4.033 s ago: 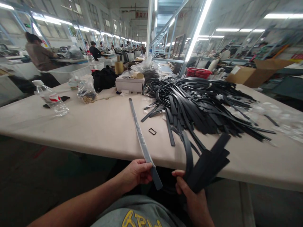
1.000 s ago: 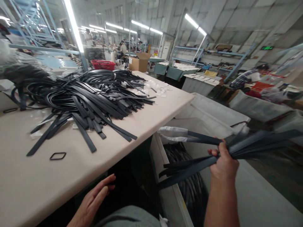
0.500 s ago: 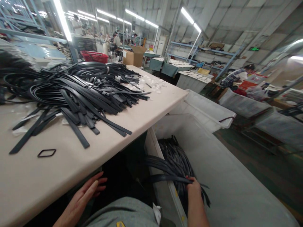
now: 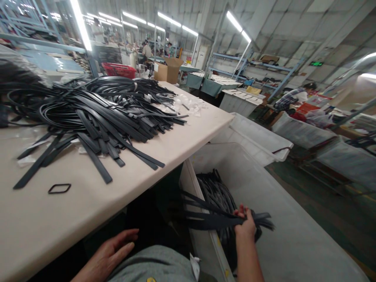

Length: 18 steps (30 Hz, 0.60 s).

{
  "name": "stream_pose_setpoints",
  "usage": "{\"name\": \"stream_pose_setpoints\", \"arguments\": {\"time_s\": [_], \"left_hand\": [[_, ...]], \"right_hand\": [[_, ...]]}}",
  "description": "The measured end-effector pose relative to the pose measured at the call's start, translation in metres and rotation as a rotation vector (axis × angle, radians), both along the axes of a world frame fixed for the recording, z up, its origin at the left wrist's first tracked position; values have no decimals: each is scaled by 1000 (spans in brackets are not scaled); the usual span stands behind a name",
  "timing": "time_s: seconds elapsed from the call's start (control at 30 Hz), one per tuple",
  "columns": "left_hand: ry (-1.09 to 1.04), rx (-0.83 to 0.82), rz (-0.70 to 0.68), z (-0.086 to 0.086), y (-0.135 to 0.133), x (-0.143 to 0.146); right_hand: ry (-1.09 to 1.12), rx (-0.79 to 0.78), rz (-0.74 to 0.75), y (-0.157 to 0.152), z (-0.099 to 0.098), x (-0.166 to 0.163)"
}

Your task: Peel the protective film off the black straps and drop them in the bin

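My right hand (image 4: 245,223) is closed around a bundle of flat black straps (image 4: 210,220) over the white bin (image 4: 293,239). The bundle's cut ends stick out to the right of the fist, and its other part runs left across the bin's near wall into shadow. Beneath it, more black straps (image 4: 219,190) lie inside the bin. My left hand (image 4: 119,247) holds nothing; its fingers are stretched out with the thumb apart, below the table edge near my grey shirt.
On the pale table (image 4: 132,180) lies a large heap of black straps (image 4: 114,117). A black rectangular ring (image 4: 59,188) is near its front. Farther back stand a red basket (image 4: 119,70) and a cardboard box (image 4: 168,71). A co-worker (image 4: 293,97) bends over bins at right.
My right hand has moved slightly right and up with the straps, its wrist turned so the ends fan out rightward. My left hand has shifted a little down and right.
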<state>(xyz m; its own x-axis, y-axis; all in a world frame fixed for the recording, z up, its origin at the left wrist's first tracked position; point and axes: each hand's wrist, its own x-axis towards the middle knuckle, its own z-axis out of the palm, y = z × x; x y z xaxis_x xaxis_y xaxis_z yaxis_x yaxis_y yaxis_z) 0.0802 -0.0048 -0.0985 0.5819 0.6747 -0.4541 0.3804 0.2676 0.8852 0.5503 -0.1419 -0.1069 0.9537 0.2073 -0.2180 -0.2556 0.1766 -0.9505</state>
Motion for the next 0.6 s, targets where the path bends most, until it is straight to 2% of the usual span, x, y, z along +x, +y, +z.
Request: {"name": "stream_pose_setpoints", "arguments": {"time_s": [0.07,0.17,0.27,0.37,0.5,0.6], "left_hand": [[-9,22,-15,1,-1,1],[-8,55,4,9,0,5],[-46,82,86,26,2,9],[-174,77,186,51,3,11],[-449,103,327,87,6,8],[-555,72,509,104,10,-1]], "right_hand": [[-34,39,102,20,18,-15],[-129,60,396,55,50,-60],[-212,18,739,85,81,-123],[-262,-37,1074,100,103,-186],[-331,-198,1472,109,111,-248],[-364,-254,1660,116,105,-275]]}}
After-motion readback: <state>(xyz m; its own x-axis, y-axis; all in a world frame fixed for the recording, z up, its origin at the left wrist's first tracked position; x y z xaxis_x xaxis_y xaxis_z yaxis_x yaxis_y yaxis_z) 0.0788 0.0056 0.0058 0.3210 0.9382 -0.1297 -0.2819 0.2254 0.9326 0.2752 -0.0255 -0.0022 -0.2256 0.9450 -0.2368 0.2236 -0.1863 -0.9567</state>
